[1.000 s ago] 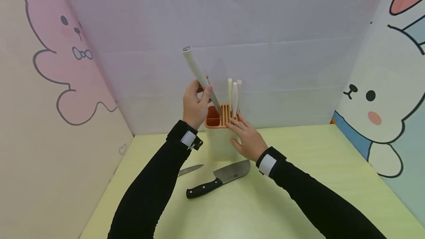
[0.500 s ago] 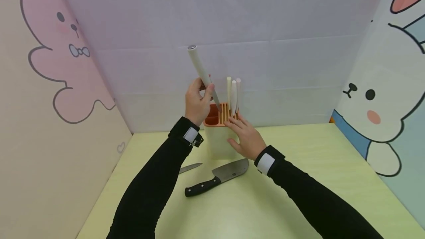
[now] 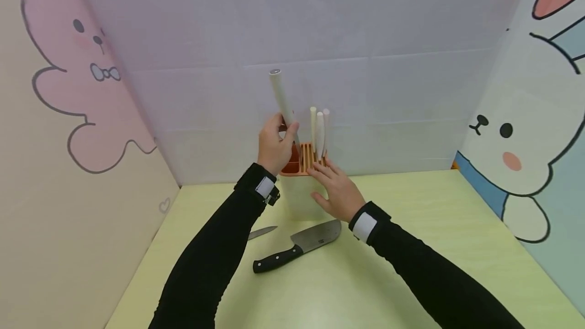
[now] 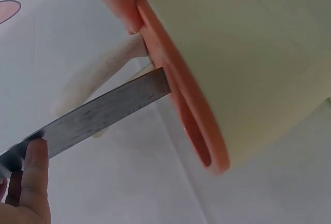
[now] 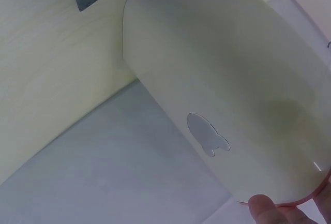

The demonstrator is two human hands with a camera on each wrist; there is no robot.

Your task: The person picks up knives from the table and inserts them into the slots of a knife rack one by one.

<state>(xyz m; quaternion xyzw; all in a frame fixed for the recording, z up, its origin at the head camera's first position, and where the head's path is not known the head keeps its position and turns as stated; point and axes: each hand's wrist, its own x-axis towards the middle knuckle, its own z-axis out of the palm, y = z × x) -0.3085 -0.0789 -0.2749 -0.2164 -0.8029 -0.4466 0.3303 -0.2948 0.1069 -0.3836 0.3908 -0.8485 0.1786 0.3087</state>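
Though near, cleaver (image 3: 317, 235) outside holder (image 3: 299, 198).

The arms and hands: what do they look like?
The left hand and right hand are bare, without gloves. Both sleeves are black. A black strap with a white patch rings each wrist; the left one shows a small buckle-like piece.

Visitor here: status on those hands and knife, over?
Left hand grips pale-handled knife, tip at top of knife block. Right hand touches it. Black-handled knife lies in front, apparently not in the way.
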